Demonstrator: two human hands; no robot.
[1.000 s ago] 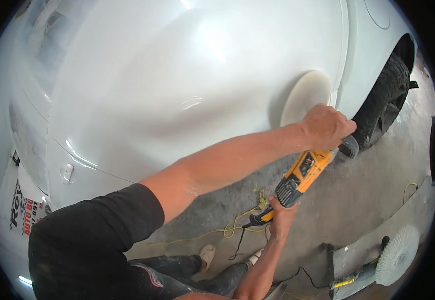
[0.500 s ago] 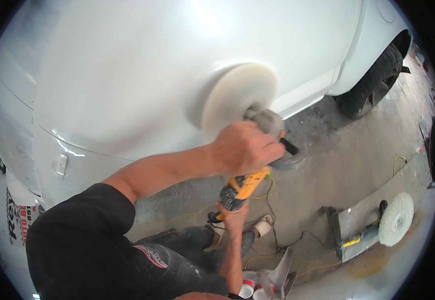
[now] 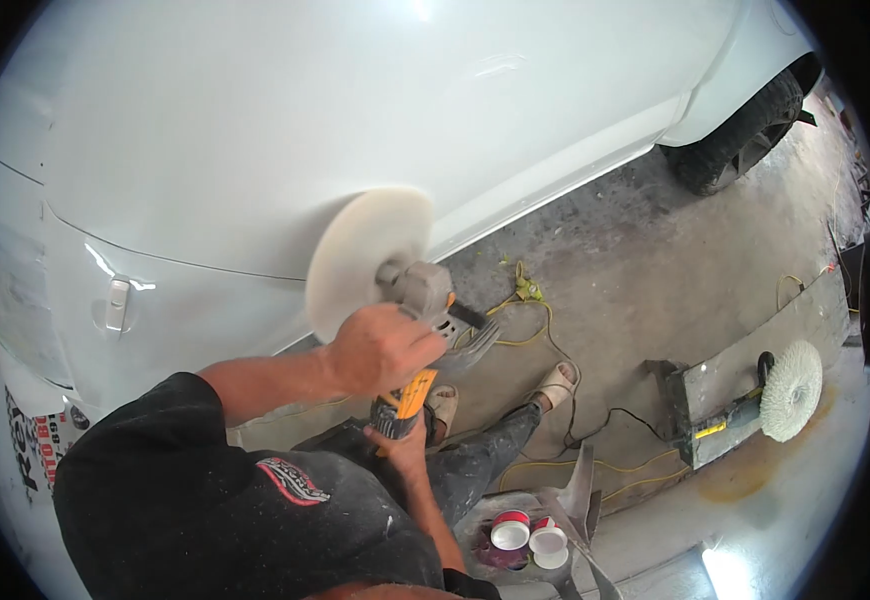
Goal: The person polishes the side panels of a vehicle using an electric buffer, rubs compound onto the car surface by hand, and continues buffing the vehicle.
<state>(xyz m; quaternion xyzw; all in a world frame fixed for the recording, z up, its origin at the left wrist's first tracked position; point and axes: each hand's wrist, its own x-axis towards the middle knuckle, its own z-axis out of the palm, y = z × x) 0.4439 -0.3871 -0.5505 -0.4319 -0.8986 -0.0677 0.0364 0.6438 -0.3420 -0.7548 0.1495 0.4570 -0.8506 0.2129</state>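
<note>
My left hand (image 3: 380, 345) is closed over the front of a yellow and black polisher (image 3: 410, 395), just behind its grey gear head. Lower down, my right hand (image 3: 402, 447) wraps round the polisher's rear body. A wide off-white buffing pad (image 3: 355, 260), smeared as if spinning, sits at the polisher's front. It faces the lower part of a white car panel (image 3: 355, 120); whether the whole pad touches is hidden. Close to the pad, on the left, is the car's door handle (image 3: 118, 304).
A second polisher with a fluffy white pad (image 3: 793, 390) lies on a grey bench (image 3: 745, 350) at the right. Cords (image 3: 595, 462) cross the floor near my feet. White tubs with red bands (image 3: 510, 530) stand at the bottom. A car wheel (image 3: 740, 135) is at upper right.
The polisher and both hands have moved left and slightly down in view, toward the door handle. My view has shifted too, showing more floor and the tubs more fully. Both hands keep their grip.
</note>
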